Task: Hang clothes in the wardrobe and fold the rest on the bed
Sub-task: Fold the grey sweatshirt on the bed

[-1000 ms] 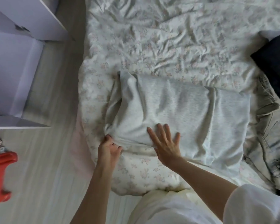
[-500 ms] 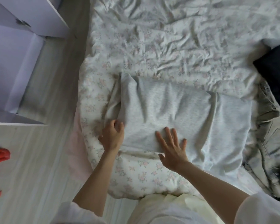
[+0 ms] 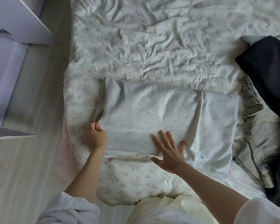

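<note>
Grey garment (image 3: 152, 113) lies partly folded near the bed's (image 3: 136, 46) front edge. Left hand (image 3: 96, 136) pinches its left edge; right hand (image 3: 170, 152) presses flat on it, fingers spread. Judged soft, light and limp: best taken at edges or corners, pinned while folding.

Soft, even daylight; slight motion blur, wide-angle bending at the edges.
</note>
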The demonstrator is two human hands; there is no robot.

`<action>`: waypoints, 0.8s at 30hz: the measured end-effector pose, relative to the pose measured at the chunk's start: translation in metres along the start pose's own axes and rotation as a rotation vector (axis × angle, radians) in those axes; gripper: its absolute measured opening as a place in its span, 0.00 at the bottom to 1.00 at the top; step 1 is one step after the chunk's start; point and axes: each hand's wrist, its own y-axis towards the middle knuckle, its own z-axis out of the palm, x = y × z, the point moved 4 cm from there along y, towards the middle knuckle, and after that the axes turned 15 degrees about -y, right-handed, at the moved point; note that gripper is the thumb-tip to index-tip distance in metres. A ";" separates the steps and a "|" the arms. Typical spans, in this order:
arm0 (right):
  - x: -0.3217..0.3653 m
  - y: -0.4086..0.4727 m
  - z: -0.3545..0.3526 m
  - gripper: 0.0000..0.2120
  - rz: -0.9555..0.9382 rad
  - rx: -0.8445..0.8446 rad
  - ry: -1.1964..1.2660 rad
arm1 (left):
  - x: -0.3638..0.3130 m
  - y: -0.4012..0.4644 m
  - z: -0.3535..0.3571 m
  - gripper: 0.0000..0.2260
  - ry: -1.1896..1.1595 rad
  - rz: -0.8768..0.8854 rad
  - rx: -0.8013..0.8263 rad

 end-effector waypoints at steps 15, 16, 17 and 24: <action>-0.020 0.072 -0.091 0.27 0.059 -0.485 -0.172 | -0.110 0.089 0.077 0.25 0.068 0.025 0.167; -0.026 0.079 -0.090 0.27 0.066 -0.444 -0.183 | -0.115 0.094 0.080 0.21 0.078 0.057 0.127; -0.031 0.085 -0.089 0.28 0.071 -0.422 -0.192 | -0.117 0.098 0.080 0.19 0.065 0.077 0.083; -0.066 0.086 -0.075 0.29 0.121 -0.398 -0.190 | -0.110 0.108 0.068 0.17 -0.049 -0.083 -0.072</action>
